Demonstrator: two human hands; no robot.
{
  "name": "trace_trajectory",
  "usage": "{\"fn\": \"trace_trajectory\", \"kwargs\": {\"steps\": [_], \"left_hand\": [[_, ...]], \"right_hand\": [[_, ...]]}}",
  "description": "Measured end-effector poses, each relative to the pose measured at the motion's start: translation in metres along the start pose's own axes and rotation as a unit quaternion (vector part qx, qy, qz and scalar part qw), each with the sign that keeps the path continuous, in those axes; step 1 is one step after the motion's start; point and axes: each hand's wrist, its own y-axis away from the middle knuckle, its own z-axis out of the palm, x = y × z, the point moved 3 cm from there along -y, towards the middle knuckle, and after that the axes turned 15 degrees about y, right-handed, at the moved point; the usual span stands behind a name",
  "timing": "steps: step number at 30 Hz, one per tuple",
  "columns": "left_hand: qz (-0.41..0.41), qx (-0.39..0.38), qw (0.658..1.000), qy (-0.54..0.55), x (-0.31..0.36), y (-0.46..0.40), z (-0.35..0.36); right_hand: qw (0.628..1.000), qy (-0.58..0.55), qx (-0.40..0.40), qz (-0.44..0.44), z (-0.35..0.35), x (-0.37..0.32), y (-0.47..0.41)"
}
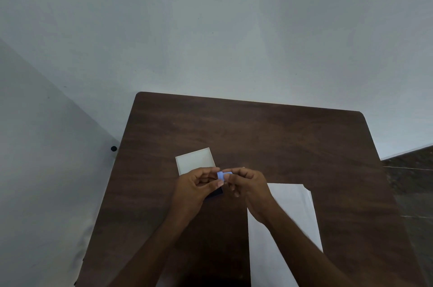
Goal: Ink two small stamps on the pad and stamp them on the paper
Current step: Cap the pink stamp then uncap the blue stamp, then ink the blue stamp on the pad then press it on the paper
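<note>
dark wood table (pixel 281 137), pale wall (pixel 210 29) (plain)

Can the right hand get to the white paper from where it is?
Probably yes. The right hand is beside the paper with nothing between, but its fingers pinch the blue stamp together with the left hand.

A dark wooden table (pixel 281 137) stands against plain pale walls (pixel 210 29) in a corner.

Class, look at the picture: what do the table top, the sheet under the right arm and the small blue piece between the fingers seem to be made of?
Table top: probably wood-look laminate, dark brown with printed-looking grain and a dull sheen. Sheet: paper, white, matt, thin and flat. Small blue piece: likely plastic, with even pale-blue colour and smooth moulded edges; too small to be sure.
</note>
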Motion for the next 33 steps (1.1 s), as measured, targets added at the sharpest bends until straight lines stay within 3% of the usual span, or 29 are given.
{"fn": "trace_trajectory", "kwargs": {"steps": [18, 24, 33], "left_hand": [[-0.021, 0.006, 0.996, 0.087, -0.01, 0.007, -0.03], [-0.058, 0.092, 0.994, 0.002, -0.042, 0.019, -0.064], [-0.111, 0.168, 0.975, -0.09, -0.084, 0.028, -0.1]], "right_hand": [[0.997, -0.062, -0.038, 0.032, 0.018, -0.001, -0.008], [0.984, -0.129, -0.084, 0.085, 0.042, 0.0, -0.004], [0.983, -0.119, -0.104, 0.09, 0.055, -0.003, -0.001]]}}
